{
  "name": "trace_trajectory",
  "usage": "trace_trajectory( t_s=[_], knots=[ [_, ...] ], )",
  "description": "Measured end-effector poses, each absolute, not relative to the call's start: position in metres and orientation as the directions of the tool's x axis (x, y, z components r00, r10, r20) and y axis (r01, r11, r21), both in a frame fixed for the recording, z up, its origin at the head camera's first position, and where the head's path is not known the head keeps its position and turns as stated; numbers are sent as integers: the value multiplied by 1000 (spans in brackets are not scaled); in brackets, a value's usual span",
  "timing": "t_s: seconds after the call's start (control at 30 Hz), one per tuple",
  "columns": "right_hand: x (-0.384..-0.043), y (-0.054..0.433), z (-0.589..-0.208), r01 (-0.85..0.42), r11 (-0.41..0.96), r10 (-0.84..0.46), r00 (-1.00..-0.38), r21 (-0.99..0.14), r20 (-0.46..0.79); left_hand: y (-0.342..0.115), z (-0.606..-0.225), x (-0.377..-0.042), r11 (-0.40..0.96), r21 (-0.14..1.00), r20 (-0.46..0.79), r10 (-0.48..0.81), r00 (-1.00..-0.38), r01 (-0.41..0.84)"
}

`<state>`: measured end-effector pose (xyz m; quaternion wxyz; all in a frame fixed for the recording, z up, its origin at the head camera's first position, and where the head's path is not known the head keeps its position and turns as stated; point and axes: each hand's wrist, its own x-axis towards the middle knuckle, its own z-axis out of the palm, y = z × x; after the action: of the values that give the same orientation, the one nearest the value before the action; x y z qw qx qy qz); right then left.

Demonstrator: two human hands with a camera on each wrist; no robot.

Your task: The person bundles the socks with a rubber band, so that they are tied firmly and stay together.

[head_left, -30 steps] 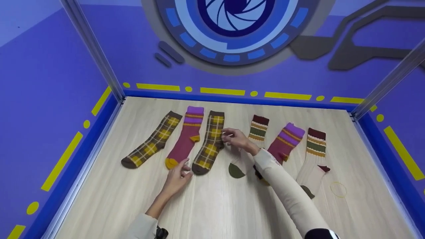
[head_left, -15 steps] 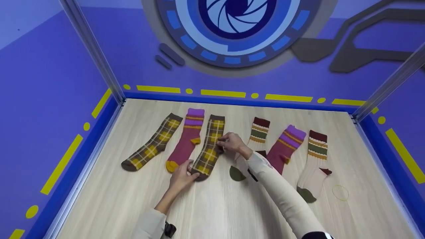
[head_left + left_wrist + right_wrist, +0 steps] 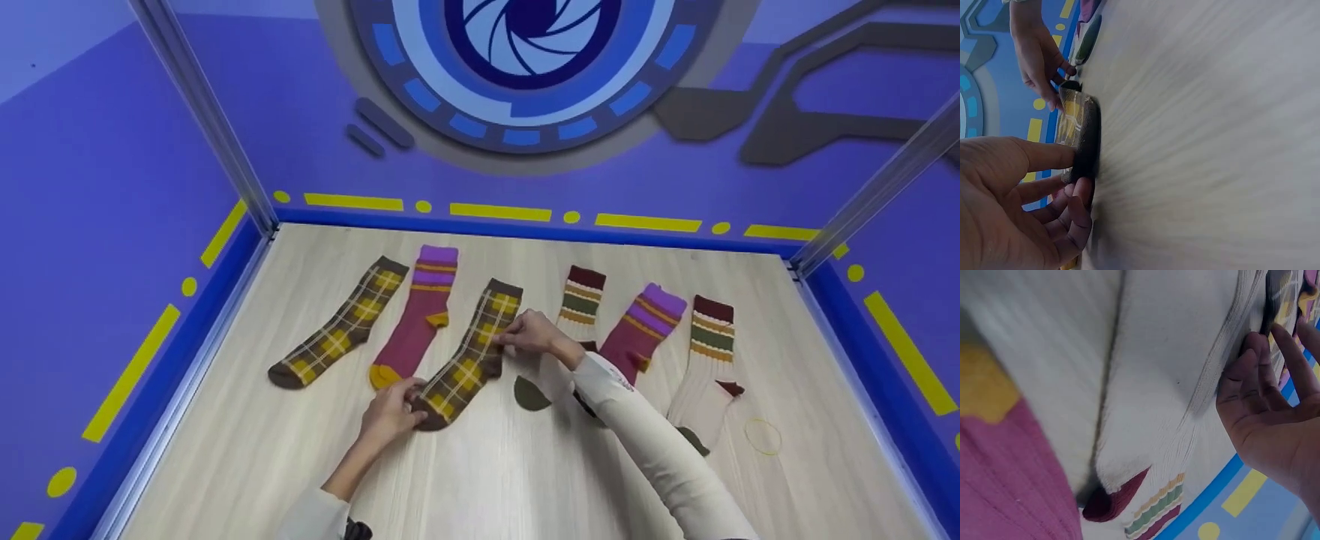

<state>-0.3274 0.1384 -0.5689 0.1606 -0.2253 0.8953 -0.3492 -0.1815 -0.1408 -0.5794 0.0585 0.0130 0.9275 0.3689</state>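
Held sock: brown-and-yellow plaid knit sock (image 3: pixel 466 367), slanted on the pale wood-grain table (image 3: pixel 487 487), dark cuff far right, dark toe near left; cannot tell whether the toe is lifted.
Left hand (image 3: pixel 390 411): fingers bent, part-closed, pinching the toe end.
Right hand (image 3: pixel 538 331): thumb and fingertips drawn together, pinching the right edge just beyond the heel; remaining fingers loosely bent.
Left neighbour: maroon ribbed sock with purple cuff and mustard toe (image 3: pixel 414 322), just beside the left hand, apart from the held sock.
Right neighbour: cream ribbed sock with striped cuff and olive toe (image 3: pixel 583 300), partly covered by the right arm.
Weight and feel: light, soft, limp, by judgement; hardly fragile, unlikely slippery, prone to bend or wrinkle between grips.
Where to grip: toe and heel-side edge look sound; cuff a fair alternative for drawing it straight.
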Motion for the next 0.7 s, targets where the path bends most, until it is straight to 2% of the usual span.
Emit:
trace_trajectory(
  t_s=[0.2,0.33,0.43,0.53,0.63,0.7],
  knots=[
    [-320,140,-565,-310,665,-588,-778,-680,-220,-156,-575,-171,736,677,-111,88,-990,-11],
    [-321,143,-563,-381,623,-640,-750,-683,-165,-162,-575,-166,727,686,-95,87,-992,-2],
    [-326,146,-569,-391,602,-593,-803,-696,-62,-162,-575,-162,719,695,-89,87,-992,1],
    [-332,149,-579,-369,631,-456,-888,-682,58,-160,-574,-158,717,697,-94,82,-992,-7],
    [-338,150,-588,-314,684,-310,-942,-658,128,-157,-575,-157,724,689,-96,71,-993,-15],
    [-340,148,-591,-272,708,-252,-959,-652,127,-155,-575,-156,730,683,-96,69,-993,-16]
  ],
)
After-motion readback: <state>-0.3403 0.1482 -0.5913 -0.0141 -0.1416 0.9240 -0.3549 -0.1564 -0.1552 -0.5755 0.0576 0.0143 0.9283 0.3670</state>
